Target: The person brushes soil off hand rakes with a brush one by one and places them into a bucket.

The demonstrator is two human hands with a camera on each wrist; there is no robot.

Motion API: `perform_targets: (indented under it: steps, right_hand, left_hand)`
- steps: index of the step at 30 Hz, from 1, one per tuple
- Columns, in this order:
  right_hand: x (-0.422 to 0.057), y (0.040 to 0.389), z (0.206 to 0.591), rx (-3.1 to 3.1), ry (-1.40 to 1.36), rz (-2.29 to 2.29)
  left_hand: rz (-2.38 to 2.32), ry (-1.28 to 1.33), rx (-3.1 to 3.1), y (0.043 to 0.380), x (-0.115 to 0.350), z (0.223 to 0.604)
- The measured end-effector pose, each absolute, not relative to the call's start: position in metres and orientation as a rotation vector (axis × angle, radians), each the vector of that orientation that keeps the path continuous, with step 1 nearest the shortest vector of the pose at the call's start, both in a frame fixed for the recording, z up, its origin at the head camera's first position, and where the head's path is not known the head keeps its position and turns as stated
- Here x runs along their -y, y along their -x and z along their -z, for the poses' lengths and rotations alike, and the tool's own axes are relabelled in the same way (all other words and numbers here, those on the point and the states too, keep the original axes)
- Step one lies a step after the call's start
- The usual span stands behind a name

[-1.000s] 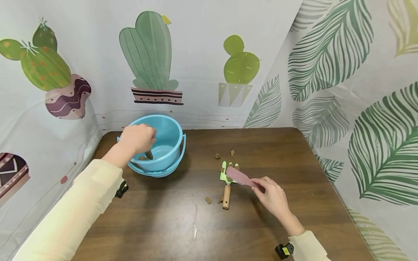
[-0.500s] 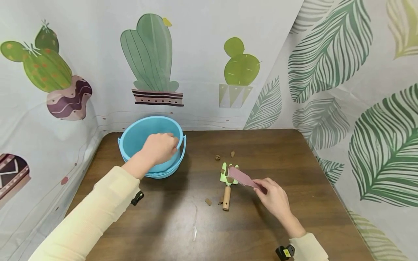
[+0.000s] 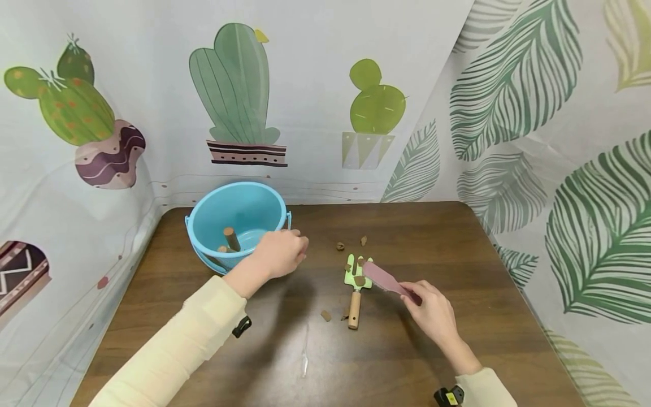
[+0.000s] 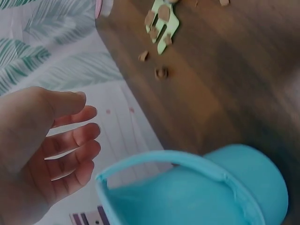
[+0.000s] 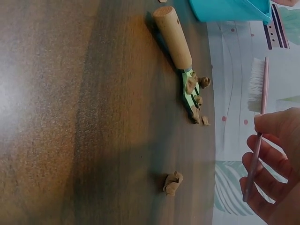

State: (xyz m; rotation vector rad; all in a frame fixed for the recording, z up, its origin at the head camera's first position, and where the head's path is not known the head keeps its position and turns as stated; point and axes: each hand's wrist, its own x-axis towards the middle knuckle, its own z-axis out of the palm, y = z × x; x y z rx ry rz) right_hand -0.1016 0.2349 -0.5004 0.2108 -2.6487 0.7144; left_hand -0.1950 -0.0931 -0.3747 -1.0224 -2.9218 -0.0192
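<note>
My left hand [image 3: 278, 253] hovers beside the right rim of the blue bucket [image 3: 205, 244]. In the left wrist view its fingers curve loosely and hold nothing. Two wooden handles [image 3: 231, 238] stick up inside the bucket; their lower ends are hidden. A pink brush [image 3: 382, 277] with white bristles is pinched between the thumb and fingers of my right hand [image 3: 432, 312]. The brush head is above a green hand fork [image 3: 355, 305] with a wooden handle, which lies on the table. Brown crumpled bits [image 5: 191, 83] lie on the fork's tines.
More brown scraps [image 3: 325, 315] are scattered on the dark wooden table [image 3: 407, 237] around the fork. One scrap [image 5: 173, 183] lies apart from it in the right wrist view. A patterned cloth [image 3: 315, 102] hangs behind the table.
My left hand has moved right, from over the bucket to beside its rim. The wooden handles inside have come into view. My right hand and the brush have hardly moved.
</note>
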Motion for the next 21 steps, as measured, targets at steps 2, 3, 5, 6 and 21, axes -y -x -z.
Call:
perform_targets:
  steps: [2, 3, 5, 6, 21]
  right_hand:
    - [-0.236, 0.101, 0.501, 2.646, -0.203, -0.713]
    - [-0.236, 0.101, 0.502, 2.645, -0.198, -0.711]
    - [-0.237, 0.100, 0.502, 2.640, -0.187, -0.712]
    - [-0.237, 0.100, 0.503, 2.637, -0.180, -0.711]
    - [-0.242, 0.101, 0.503, 2.609, -0.157, -0.701]
  left_hand:
    - [0.020, 1.036, 2.922, 0.192, 0.088, 0.380]
    - [0.026, 1.040, 2.924, 0.190, 0.086, 0.382]
    - [0.038, 1.045, 2.933, 0.188, 0.080, 0.388]
    - [0.041, 1.049, 2.936, 0.187, 0.078, 0.392]
    - [0.059, 0.990, 3.041, 0.174, 0.027, 0.444]
